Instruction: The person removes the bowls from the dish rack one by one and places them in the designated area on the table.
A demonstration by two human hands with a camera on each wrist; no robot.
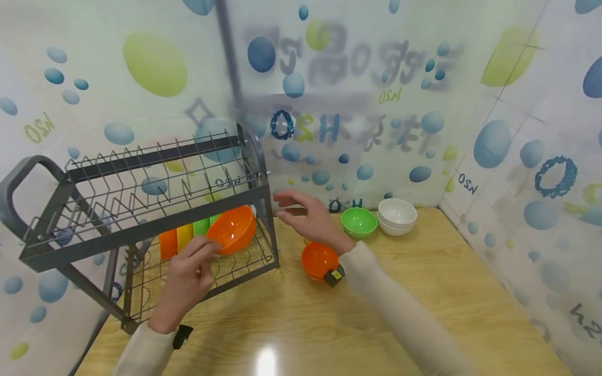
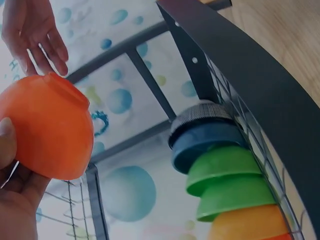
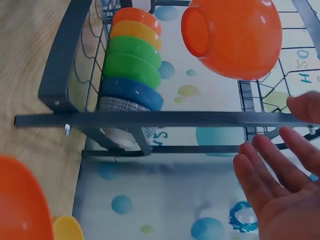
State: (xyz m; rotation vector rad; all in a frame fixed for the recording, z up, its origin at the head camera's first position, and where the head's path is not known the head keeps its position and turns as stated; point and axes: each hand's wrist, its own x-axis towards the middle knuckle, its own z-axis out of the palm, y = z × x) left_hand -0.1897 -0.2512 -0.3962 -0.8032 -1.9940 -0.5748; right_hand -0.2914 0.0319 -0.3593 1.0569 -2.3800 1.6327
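Observation:
An orange bowl (image 1: 235, 232) is tilted between the two tiers of the dark dish rack (image 1: 141, 230). Its rim is pinched by my left hand (image 1: 185, 277), with the thumb (image 2: 7, 142) on one side. On the lower tier a row of bowls stands on edge: orange, yellow (image 3: 131, 35), green (image 3: 132, 69), blue (image 3: 132, 92) and a dark patterned one (image 2: 202, 117). Just past the rack's right end, my right hand (image 1: 312, 216) hovers with fingers extended, holding nothing. Below its wrist sit stacked orange bowls (image 1: 317, 259) on the table.
Toward the wall stand a green bowl (image 1: 359, 222) and stacked white bowls (image 1: 397, 215). A yellow bowl (image 3: 68, 229) shows partly behind the orange stack. The rack's upper tier (image 1: 155, 175) carries wire dividers. Patterned curtains (image 1: 376, 94) close off the back and sides of the wooden table (image 1: 376, 313).

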